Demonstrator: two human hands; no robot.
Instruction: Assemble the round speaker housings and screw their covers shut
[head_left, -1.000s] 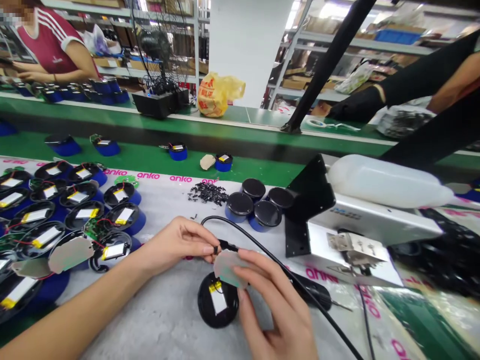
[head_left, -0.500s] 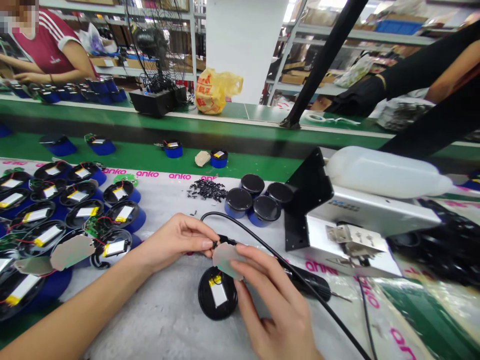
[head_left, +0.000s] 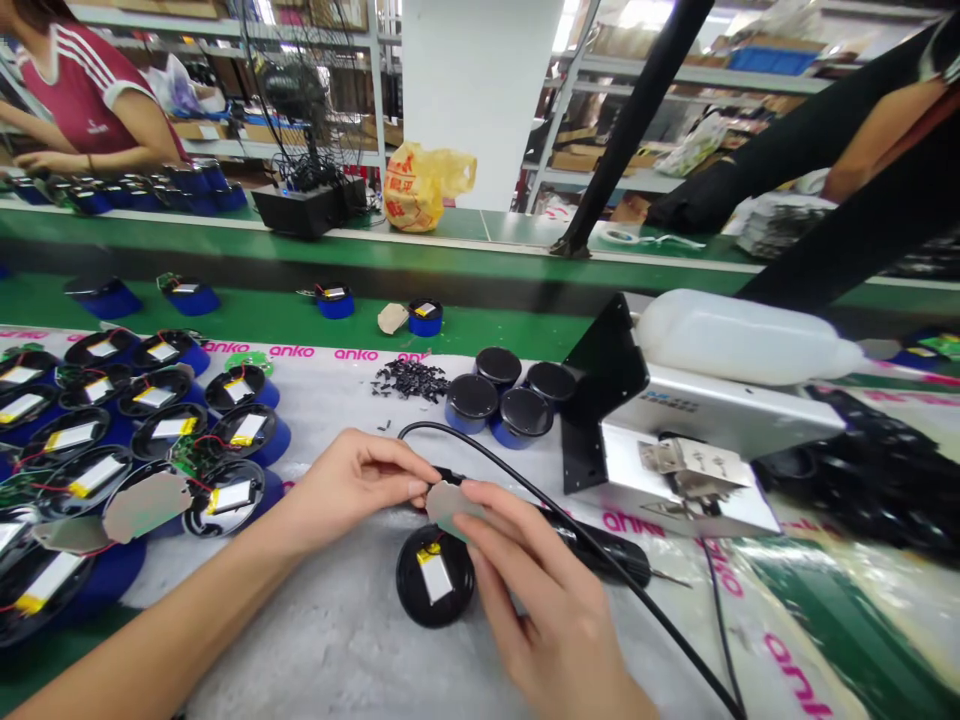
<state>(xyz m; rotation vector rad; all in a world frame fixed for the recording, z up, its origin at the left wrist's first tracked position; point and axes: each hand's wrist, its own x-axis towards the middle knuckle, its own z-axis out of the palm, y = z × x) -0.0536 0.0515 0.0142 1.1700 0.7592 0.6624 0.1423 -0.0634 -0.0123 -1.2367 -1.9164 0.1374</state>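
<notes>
Currently the right hand [head_left: 551,585] is pinching a thin grey plate [head_left: 444,504], a round black housing [head_left: 414,592] at its six o'clock; the left hand [head_left: 360,485] is pinching something small, dark [head_left: 430,488] at ten.

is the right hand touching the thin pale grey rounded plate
Touching: the head view shows the right hand holding the thin pale grey rounded plate, fingers overlapping its face.

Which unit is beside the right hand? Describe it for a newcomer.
On the pink-lettered white sheet, look between the crowded units on the left and the silver machine on the right. The black round unit sits beside the right hand. Unlike the other units on the sheet, it stands alone, white rectangular pack showing on top.
</notes>
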